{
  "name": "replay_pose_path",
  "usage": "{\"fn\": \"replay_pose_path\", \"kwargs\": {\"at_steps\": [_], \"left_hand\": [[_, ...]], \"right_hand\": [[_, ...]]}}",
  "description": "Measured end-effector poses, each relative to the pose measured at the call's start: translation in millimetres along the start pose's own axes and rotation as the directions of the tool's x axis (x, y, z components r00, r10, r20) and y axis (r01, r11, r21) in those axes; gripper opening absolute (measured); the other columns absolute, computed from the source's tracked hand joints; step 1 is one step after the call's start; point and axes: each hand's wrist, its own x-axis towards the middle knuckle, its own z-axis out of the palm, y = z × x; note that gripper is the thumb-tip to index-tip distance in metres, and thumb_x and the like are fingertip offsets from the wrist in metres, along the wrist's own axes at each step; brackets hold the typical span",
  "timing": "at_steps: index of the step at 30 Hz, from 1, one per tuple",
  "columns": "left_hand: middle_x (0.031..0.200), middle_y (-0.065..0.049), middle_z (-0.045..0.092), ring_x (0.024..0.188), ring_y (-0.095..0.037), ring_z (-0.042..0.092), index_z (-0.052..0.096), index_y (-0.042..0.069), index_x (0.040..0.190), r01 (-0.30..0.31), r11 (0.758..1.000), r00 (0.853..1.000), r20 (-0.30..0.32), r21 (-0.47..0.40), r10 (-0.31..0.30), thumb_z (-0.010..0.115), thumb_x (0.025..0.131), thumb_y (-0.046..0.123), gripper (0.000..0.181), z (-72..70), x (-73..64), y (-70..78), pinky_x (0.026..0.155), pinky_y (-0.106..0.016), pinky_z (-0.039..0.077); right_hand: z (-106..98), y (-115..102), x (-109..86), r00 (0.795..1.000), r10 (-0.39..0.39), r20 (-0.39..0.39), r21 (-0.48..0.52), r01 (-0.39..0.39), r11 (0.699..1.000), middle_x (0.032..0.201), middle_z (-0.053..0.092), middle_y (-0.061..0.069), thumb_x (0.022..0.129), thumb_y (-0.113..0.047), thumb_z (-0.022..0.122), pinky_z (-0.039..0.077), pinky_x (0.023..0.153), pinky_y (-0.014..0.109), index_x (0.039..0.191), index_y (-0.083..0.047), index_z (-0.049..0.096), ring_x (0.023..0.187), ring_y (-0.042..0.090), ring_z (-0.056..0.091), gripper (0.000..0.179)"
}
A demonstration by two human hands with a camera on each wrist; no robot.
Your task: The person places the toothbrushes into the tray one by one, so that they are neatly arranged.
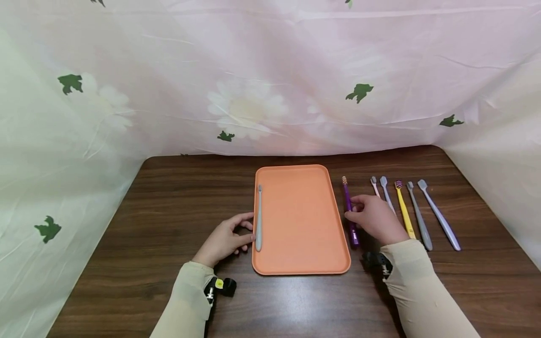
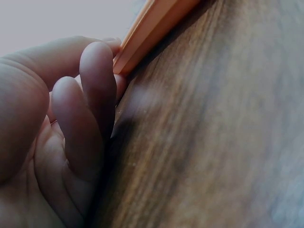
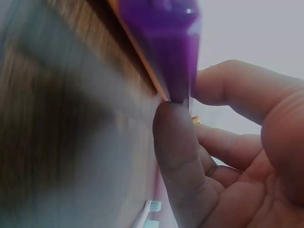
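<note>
My right hand (image 1: 375,218) pinches a purple toothbrush (image 1: 353,237) by its handle, just right of the orange tray (image 1: 302,218). The right wrist view shows the thick purple handle (image 3: 164,42) up close between thumb and fingers. The brush's striped head points to the far side. At the tray's left side, my left hand (image 1: 224,239) holds the rim between thumb and fingers, as the tray edge (image 2: 147,35) in the left wrist view shows. A grey-blue toothbrush (image 1: 259,223) lies lengthwise inside the tray along its left wall.
To the right lie a pink toothbrush (image 1: 375,186), partly hidden by my right hand, a light blue one (image 1: 386,192), a yellow one (image 1: 405,211), a grey one (image 1: 420,217) and a lavender one (image 1: 441,218). A floral cloth (image 1: 253,70) hangs behind the wooden table (image 1: 190,188).
</note>
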Motion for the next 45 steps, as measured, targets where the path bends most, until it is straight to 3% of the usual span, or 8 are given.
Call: {"fn": "replay_pose_path", "kwargs": {"at_steps": [3, 10, 22, 26, 34, 39, 45], "left_hand": [[0.106, -0.002, 0.059, 0.061, -0.020, 0.060, 0.051, 0.028, 0.131, -0.006, 1.000, 1.000, -0.002, 0.002, 0.006, 0.073, 0.081, 0.021, 0.055, -0.7, -1.5, 1.8, 0.046, -0.034, 0.048], [0.108, -0.012, 0.058, 0.063, -0.025, 0.060, 0.049, 0.014, 0.135, -0.017, 1.000, 1.000, 0.011, 0.013, 0.017, 0.069, 0.084, 0.011, 0.054, -2.5, -17.6, 32.0, 0.047, -0.033, 0.048], [0.108, -0.012, 0.058, 0.064, -0.024, 0.061, 0.048, 0.013, 0.135, -0.025, 1.000, 0.999, 0.021, 0.012, 0.025, 0.068, 0.084, 0.011, 0.054, -2.7, -18.9, 34.0, 0.047, -0.031, 0.047], [0.108, -0.012, 0.058, 0.063, -0.024, 0.061, 0.048, 0.014, 0.135, -0.016, 1.000, 1.000, 0.016, 0.021, 0.015, 0.069, 0.084, 0.011, 0.055, -2.2, -16.0, 29.6, 0.047, -0.032, 0.047], [0.107, -0.003, 0.058, 0.061, -0.019, 0.060, 0.050, 0.026, 0.132, -0.004, 1.000, 1.000, -0.004, 0.010, 0.004, 0.072, 0.082, 0.018, 0.056, 0.1, -1.3, 1.4, 0.045, -0.032, 0.047], [0.106, -0.001, 0.059, 0.062, -0.020, 0.061, 0.052, 0.030, 0.130, -0.005, 1.000, 1.000, 0.009, 0.003, 0.005, 0.074, 0.080, 0.022, 0.055, -1.3, 0.3, -2.2, 0.046, -0.032, 0.048], [0.105, -0.003, 0.060, 0.062, -0.020, 0.060, 0.051, 0.025, 0.131, -0.036, 0.999, 0.999, 0.032, -0.009, 0.036, 0.074, 0.081, 0.020, 0.056, -1.9, -0.3, -2.1, 0.046, -0.032, 0.047]], "right_hand": [[0.6, -2.7, -0.1, 1.000, -0.005, 0.002, 0.015, 0.005, 1.000, 0.084, 0.060, 0.010, 0.084, -0.020, 0.068, 0.047, 0.052, 0.028, 0.120, 0.005, 0.055, 0.063, 0.017, 0.057, 0.046], [1.3, -6.1, -1.3, 1.000, -0.005, 0.004, 0.026, 0.005, 1.000, 0.085, 0.059, 0.010, 0.085, -0.020, 0.068, 0.047, 0.053, 0.028, 0.122, 0.006, 0.053, 0.063, 0.017, 0.057, 0.047], [2.8, -10.4, -3.9, 0.999, -0.039, -0.005, 0.035, 0.039, 0.999, 0.084, 0.059, 0.010, 0.084, -0.018, 0.067, 0.047, 0.053, 0.029, 0.122, 0.006, 0.054, 0.062, 0.016, 0.057, 0.047], [3.7, -13.5, -4.3, 0.999, -0.039, -0.011, 0.029, 0.040, 0.999, 0.085, 0.059, 0.010, 0.084, -0.019, 0.068, 0.047, 0.053, 0.028, 0.122, 0.006, 0.054, 0.063, 0.016, 0.057, 0.047], [5.7, -17.3, -6.0, 0.999, -0.036, -0.016, 0.034, 0.037, 0.999, 0.085, 0.059, 0.010, 0.084, -0.019, 0.068, 0.046, 0.052, 0.028, 0.122, 0.004, 0.055, 0.063, 0.016, 0.058, 0.046], [7.3, -18.8, -5.6, 0.999, -0.046, -0.015, 0.028, 0.047, 0.999, 0.086, 0.059, 0.009, 0.084, -0.021, 0.068, 0.046, 0.052, 0.029, 0.122, 0.003, 0.055, 0.063, 0.016, 0.057, 0.047], [11.0, -19.0, -5.8, 0.996, -0.082, -0.040, 0.016, 0.083, 0.996, 0.086, 0.060, 0.007, 0.084, -0.021, 0.067, 0.047, 0.055, 0.028, 0.122, 0.003, 0.055, 0.063, 0.013, 0.060, 0.046]]}}
